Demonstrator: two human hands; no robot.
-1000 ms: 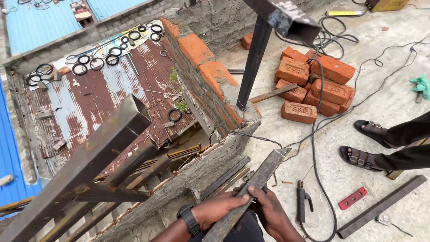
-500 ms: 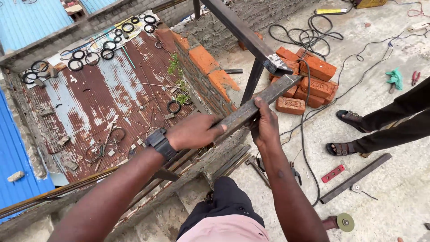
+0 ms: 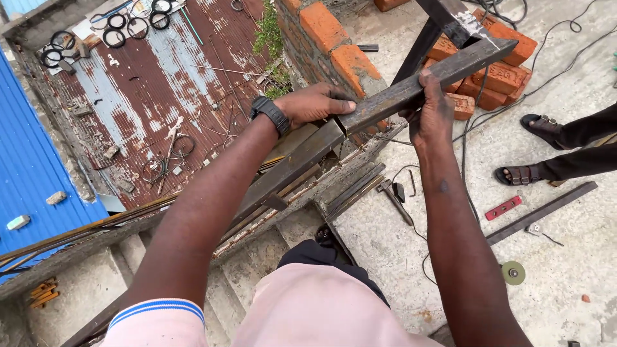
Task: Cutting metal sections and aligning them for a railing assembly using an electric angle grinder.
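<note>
Concrete rooftop (image 3: 565, 283), 2 hands, left hand (image 3: 315, 103), right hand (image 3: 432, 110), gripping rusty steel bar (image 3: 411, 87), red bricks (image 3: 508, 74) behind

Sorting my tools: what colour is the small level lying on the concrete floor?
Red; the level shows best in the head view.

Both arms outstretched; left hand (image 3: 315, 104), right hand (image 3: 432, 109) clenched.
</note>
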